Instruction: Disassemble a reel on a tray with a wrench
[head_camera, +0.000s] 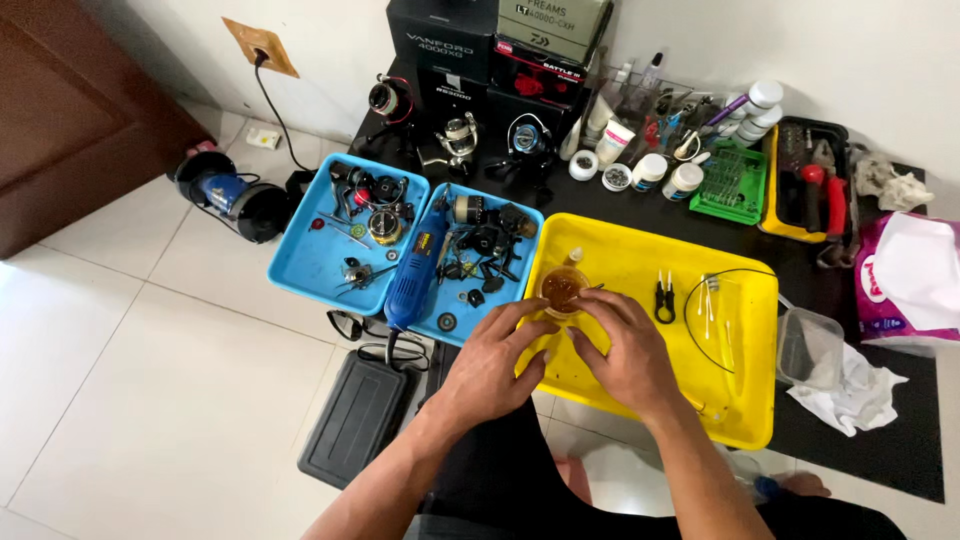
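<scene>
Left hand (490, 365): our fingers curl in toward the right hand, tips near the small cup (563, 288) — whether they pinch anything we cannot tell.
Right hand (628, 352): bent over beside the left, fingertips close together just below the cup; what they grip, if anything, is hidden.
Small cup: clear, holding brown liquid, standing in the yellow tray (745, 400) just ahead of both hands.
Doing it well: we judge it wise to keep both hands low over the tray, so a tiny piece or a drip lands inside — and to steady the cup.
Right of our hands: black snips (665, 300) and cotton swabs (706, 305) in the same tray.
Left of our hands: a blue rotary tool (415, 272) across two blue trays (300, 262) of reel parts.
</scene>
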